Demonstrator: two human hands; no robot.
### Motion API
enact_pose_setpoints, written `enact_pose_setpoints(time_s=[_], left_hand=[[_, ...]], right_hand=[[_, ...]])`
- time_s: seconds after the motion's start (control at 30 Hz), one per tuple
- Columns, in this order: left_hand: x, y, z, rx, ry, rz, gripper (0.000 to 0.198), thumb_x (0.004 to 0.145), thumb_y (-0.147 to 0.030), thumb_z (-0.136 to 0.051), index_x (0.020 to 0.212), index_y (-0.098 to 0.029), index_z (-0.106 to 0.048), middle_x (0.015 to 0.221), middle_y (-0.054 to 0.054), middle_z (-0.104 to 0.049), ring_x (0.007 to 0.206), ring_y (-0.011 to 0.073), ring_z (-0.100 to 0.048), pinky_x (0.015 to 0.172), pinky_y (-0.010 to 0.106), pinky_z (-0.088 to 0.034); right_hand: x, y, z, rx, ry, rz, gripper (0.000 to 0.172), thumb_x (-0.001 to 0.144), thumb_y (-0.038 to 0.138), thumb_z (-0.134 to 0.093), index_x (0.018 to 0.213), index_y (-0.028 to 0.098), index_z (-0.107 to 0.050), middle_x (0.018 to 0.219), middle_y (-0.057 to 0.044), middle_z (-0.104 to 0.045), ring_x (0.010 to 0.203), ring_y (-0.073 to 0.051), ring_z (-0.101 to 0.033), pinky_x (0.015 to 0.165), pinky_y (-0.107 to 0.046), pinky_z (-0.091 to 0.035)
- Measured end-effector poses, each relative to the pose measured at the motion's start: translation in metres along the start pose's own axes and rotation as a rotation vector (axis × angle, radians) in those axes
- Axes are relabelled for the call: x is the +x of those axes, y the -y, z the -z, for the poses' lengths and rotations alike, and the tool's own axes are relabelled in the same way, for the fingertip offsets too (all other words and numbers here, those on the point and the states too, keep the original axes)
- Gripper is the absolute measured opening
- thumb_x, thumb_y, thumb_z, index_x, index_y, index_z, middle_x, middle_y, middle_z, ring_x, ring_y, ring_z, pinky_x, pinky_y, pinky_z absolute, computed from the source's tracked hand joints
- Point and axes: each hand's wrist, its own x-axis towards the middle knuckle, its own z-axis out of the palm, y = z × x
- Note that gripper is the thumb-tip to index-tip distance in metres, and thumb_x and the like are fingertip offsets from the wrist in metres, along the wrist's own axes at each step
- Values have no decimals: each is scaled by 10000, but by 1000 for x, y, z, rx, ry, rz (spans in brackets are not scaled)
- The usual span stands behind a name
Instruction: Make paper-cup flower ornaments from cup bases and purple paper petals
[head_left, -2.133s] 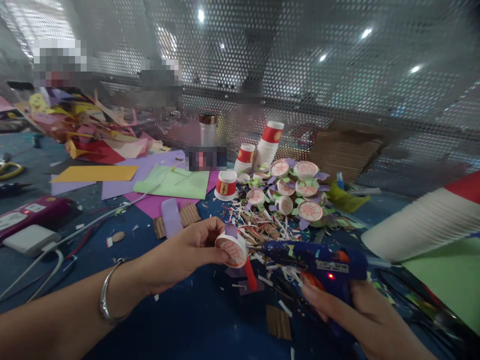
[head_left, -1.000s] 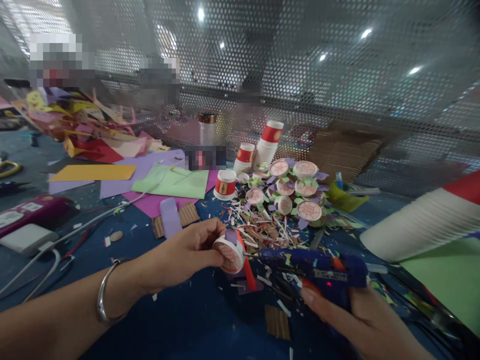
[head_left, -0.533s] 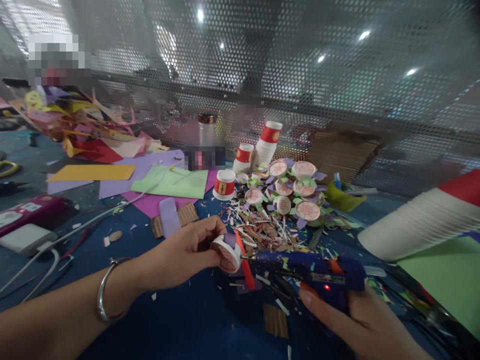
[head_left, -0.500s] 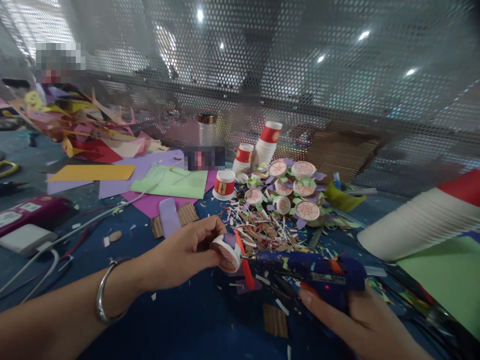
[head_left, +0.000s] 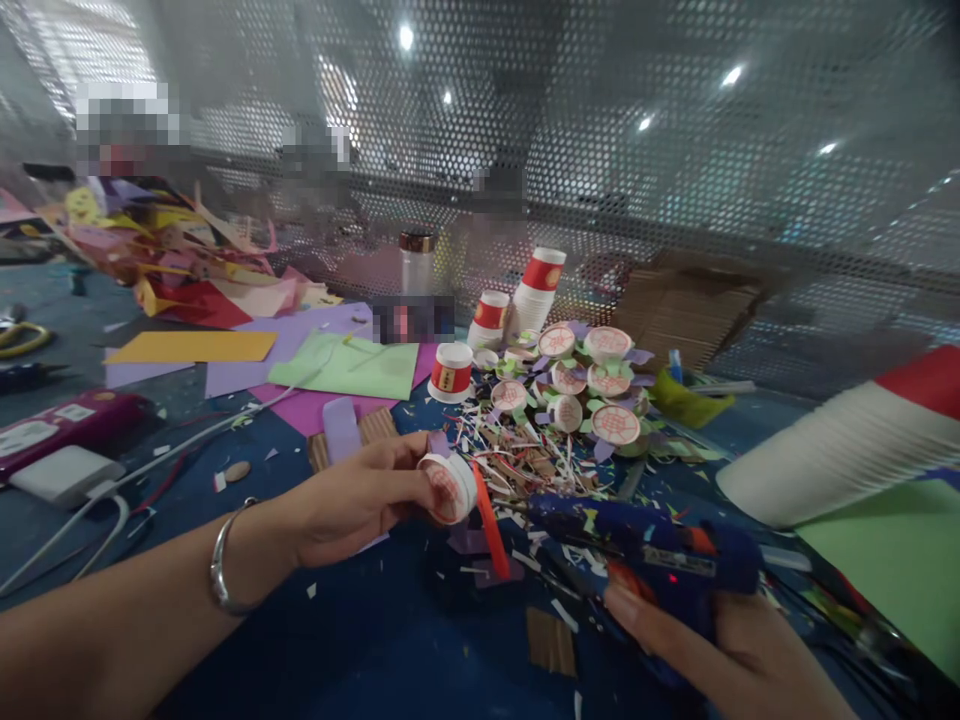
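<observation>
Between the thumb and fingers of my left hand (head_left: 356, 505) is a short white paper cup base (head_left: 450, 488) with red lines drawn on its round face. A purple paper tab (head_left: 438, 444) sticks up at its top. My right hand (head_left: 739, 640) grips a blue hot glue gun (head_left: 637, 535), whose nozzle points left at the cup base, with a gap between them. An orange strip (head_left: 491, 530) lies just right of the cup base. Beyond it are several similar cup bases (head_left: 615, 425) with red-lined faces and green and purple paper tabs.
Paper scraps (head_left: 517, 440) litter the blue table. Red-and-white paper cups (head_left: 452, 372) stand behind, and a long cup stack (head_left: 840, 450) lies at the right. Coloured sheets (head_left: 352, 365), a white cable (head_left: 187, 435) and a purple box (head_left: 75, 430) spread leftward. Perforated metal panels (head_left: 450, 150) rise behind.
The glue gun has moved right, and its nozzle is now apart from the cup base it was at before. My left hand has turned the cup base and raised it slightly.
</observation>
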Motion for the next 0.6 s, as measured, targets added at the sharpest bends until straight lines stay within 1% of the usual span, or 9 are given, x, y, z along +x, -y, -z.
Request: enact_pose_setpoints(time_s=[0.07,0.17,0.23,0.37,0.5,0.6], left_hand=[[0,1,-2,-27,-4,36,133,712,-95,-721,754,-153,-608,735,-15,-641,701,95,-587,702,209,-479],[0,2,-5,-76,-1,61,103,686,-87,-721,751,-137,-659,757,5,-656,711,104,-596,696,208,-502],[0,2,-7,-116,-27,81,106,658,-66,-717,735,-129,-679,748,10,-662,705,107,-604,689,206,-515],[1,2,-8,-158,-106,129,107,636,-53,-727,701,-125,-684,718,12,-665,685,113,-607,668,211,-536],[1,1,-10,-185,-108,171,110,636,-56,-744,688,-129,-681,701,9,-665,672,112,-608,681,222,-557],[1,0,-11,-200,-92,177,111,630,-46,-743,675,-126,-679,692,11,-664,666,109,-611,667,212,-556]], right_hand=[[0,0,0,4,-1,1,272,879,399,-583,824,249,-803,768,-5,-798,679,-188,-759,688,-207,-627],[-1,-2,-1,-23,32,-5,288,897,396,-563,778,258,-786,776,2,-798,667,-178,-752,652,-195,-623],[-2,-5,-2,-55,47,-5,291,909,400,-557,827,255,-796,824,-6,-806,714,-187,-764,690,-207,-628],[-5,-11,-3,-71,76,-2,313,922,416,-556,1023,249,-801,992,-31,-812,911,-221,-777,820,-250,-620],[-6,-11,-5,-95,55,-18,304,911,423,-576,1054,275,-800,1018,-25,-811,949,-242,-773,842,-292,-623],[-6,-10,-5,-75,70,-18,308,927,416,-552,1055,286,-800,1029,-21,-809,932,-239,-776,846,-297,-624]])
